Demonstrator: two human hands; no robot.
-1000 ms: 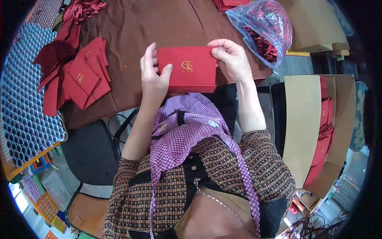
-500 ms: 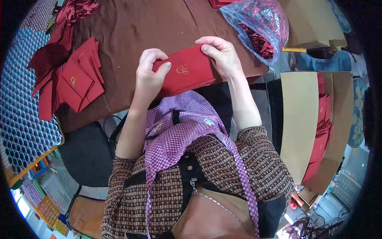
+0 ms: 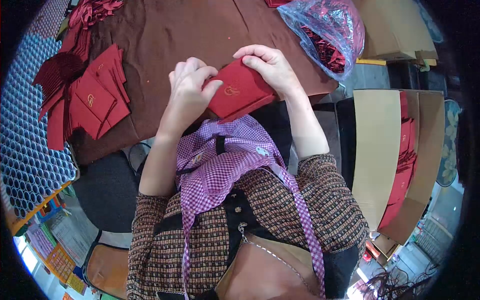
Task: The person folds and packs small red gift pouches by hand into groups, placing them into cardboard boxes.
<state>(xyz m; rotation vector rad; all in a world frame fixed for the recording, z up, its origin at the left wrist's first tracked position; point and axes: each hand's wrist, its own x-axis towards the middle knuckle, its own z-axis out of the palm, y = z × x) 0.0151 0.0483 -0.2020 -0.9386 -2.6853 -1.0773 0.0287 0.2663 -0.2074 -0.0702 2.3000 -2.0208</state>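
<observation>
Between my two hands, over the near edge of the cloth-covered table, is a small stack of flat red pouches [image 3: 245,92] with a gold monogram on top. My left hand [image 3: 192,87] grips the left end, its thumb by the monogram and its fingers curled. At the upper right corner, my right hand [image 3: 270,69] pinches the stack between thumb and fingers. The stack is tilted, and its lower edge shows some thickness. Left of my hands, more red pouches [image 3: 92,101] with the same gold mark lie fanned out on the table.
Brown cloth [image 3: 175,30] covers the table. A clear plastic bag [image 3: 327,37] of red pieces rests at its far right corner. Right of me stands an open cardboard box [image 3: 377,160] with red pouches inside. A honeycomb-like rack of tubes [image 3: 37,130] borders the left side.
The stack has turned and tilted, showing more of its lower edge. My left hand has rotated inward at its left end, and my right hand has shifted slightly left.
</observation>
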